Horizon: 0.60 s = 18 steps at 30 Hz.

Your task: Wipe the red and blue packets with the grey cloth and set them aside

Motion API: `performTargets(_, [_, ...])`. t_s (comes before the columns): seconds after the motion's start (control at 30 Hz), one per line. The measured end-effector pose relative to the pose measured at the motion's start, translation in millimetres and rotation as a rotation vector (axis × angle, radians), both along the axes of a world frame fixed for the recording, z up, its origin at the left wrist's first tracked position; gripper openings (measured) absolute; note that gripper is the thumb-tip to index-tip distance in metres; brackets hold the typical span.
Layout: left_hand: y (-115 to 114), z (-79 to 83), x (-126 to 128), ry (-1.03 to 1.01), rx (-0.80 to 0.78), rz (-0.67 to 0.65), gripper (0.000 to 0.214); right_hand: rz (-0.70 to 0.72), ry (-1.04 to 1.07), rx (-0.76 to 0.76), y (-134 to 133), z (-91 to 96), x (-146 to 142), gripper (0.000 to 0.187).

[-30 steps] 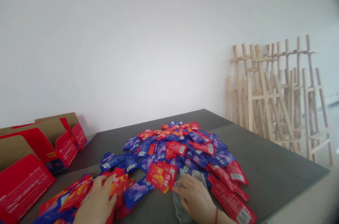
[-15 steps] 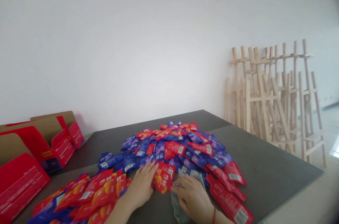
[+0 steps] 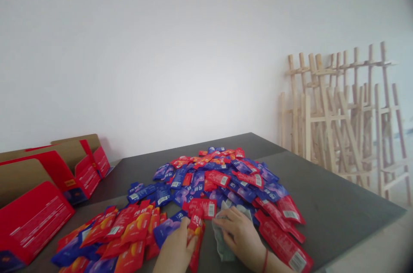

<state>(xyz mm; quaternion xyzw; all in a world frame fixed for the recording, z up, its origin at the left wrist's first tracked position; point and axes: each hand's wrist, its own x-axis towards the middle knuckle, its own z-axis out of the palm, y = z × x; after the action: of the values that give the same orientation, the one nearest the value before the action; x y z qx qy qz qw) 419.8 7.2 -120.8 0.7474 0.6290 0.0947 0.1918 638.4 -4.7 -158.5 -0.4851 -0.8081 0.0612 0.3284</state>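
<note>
My left hand (image 3: 177, 245) is closed round a red-and-orange pouch (image 3: 196, 221), which stands tilted up from the table. A blue pouch (image 3: 167, 228) shows just left of its fingers; I cannot tell if it is gripped too. With curled fingers, my right hand (image 3: 240, 232) holds a grey-green cloth (image 3: 222, 245) against the tabletop. Just beyond both hands lies a red pouch (image 3: 206, 207) with a barcode, at the near edge of a heap of red and blue pouches (image 3: 198, 185). Another group of mostly red pouches (image 3: 135, 225) overlaps to the left of my left hand.
Open red cardboard boxes (image 3: 35, 221) stand along the left side. The dark table (image 3: 325, 195) has a corner at the right and a far edge by the white wall. Several wooden easels (image 3: 325, 122) lean beyond the table on the right.
My left hand, earlier lying on a flat red pouch, has drawn nearer and now grips a pouch raised on edge. My right hand stays on the cloth. The view has shifted slightly.
</note>
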Motion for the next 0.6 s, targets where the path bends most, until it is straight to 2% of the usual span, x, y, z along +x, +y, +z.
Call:
performTargets(0.07, [-9,-6.9,5,-0.207,-0.124,0.07,0.057,0.009,-0.012,-0.012,-1,4.0,0,0.039])
performTargets(0.13, [-17,-8.7,10,-0.284,-0.19,0.054,0.06,0.046,-0.049,-0.017,-2,7.5,1,0.038])
performTargets(0.3, [-32,-0.1,13,-0.008,-0.054,-0.062,0.072,0.198,-0.224,-0.033,-4,17.1,8,0.035])
performTargets(0.47, [-33,-4.7,3,-0.147,-0.096,-0.277,0.086,0.124,-0.313,-0.064,-4,31.3,10,0.032])
performTargets(0.6, [-33,-8.7,8,-0.245,-0.064,-0.28,0.076,0.098,-0.397,-0.043,2,34.1,-9,0.025])
